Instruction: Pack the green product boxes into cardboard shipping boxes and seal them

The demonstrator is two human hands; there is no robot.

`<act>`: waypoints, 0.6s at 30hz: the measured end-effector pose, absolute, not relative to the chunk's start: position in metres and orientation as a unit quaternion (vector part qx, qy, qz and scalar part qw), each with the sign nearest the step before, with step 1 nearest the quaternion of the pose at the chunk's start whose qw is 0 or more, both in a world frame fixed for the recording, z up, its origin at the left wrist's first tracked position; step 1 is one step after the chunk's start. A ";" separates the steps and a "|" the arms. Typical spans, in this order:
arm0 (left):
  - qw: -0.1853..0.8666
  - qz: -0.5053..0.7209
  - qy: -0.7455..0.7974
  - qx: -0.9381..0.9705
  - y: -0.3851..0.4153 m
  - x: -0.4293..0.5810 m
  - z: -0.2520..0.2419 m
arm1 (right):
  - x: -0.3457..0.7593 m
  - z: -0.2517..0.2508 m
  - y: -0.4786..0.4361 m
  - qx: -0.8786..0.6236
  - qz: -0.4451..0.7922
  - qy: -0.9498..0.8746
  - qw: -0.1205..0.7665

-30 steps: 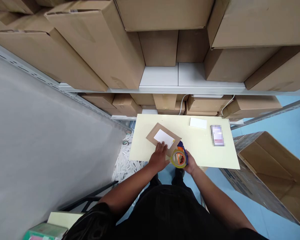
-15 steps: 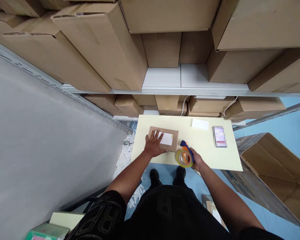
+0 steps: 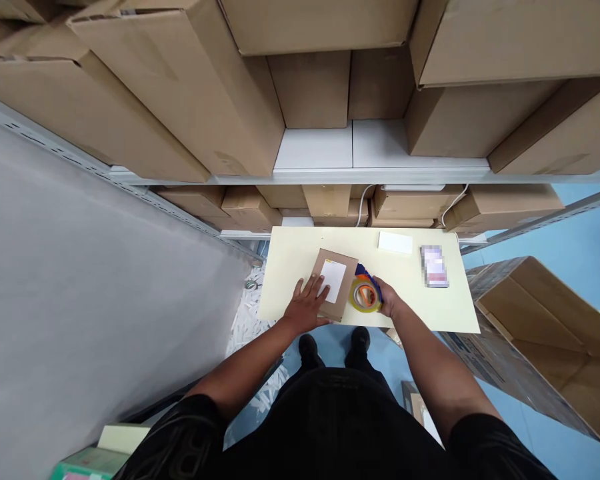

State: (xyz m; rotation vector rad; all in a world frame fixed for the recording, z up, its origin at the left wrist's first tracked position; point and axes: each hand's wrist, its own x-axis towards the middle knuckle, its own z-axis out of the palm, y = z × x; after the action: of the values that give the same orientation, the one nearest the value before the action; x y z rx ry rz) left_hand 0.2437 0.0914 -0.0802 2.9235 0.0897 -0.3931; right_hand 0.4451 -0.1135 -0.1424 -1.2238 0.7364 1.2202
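Observation:
A small brown cardboard box [image 3: 343,303] with a white label [image 3: 334,277] lies on the cream table. My left hand [image 3: 304,307] rests on its left side, fingers spread flat over the cardboard and the label's edge. To the right of the box, my right hand [image 3: 387,297] grips a blue and orange tape dispenser [image 3: 364,295] loaded with a roll of yellowish tape. The dispenser's blue front end sits close to the box's right edge; whether the two touch I cannot tell.
The narrow table [image 3: 430,313] also bears a white slip [image 3: 395,243] and a blurred-out packet [image 3: 434,267]. Shelves of cardboard boxes [image 3: 310,90] rise behind it. On the right stands a large open carton [image 3: 535,333]; paper strips [image 3: 247,320] litter the floor at left.
The small box has turned from lying crosswise to standing lengthwise towards me and sits nearer the front edge. My right hand has brought the tape dispenser slightly left, beside it.

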 end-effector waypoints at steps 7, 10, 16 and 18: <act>0.102 -0.082 0.084 0.988 0.089 0.252 -0.100 | 0.433 -0.151 -0.136 -0.560 0.489 0.296 0.599; 0.111 -0.065 0.107 0.986 0.081 0.257 -0.101 | 0.371 -0.162 -0.167 -0.527 0.483 0.314 0.625; 0.155 -0.039 0.190 0.969 0.044 0.271 -0.100 | 0.292 -0.173 -0.166 -0.443 0.486 0.326 0.679; 0.166 -0.060 0.170 0.970 0.041 0.267 -0.096 | 0.316 -0.170 -0.154 -0.459 0.473 0.322 0.680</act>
State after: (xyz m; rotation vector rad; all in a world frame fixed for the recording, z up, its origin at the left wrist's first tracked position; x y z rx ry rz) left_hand 0.2669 0.0406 -0.0960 2.7616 0.4841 -0.1714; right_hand 0.3158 -0.1542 -0.1697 -1.0300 0.7236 1.0624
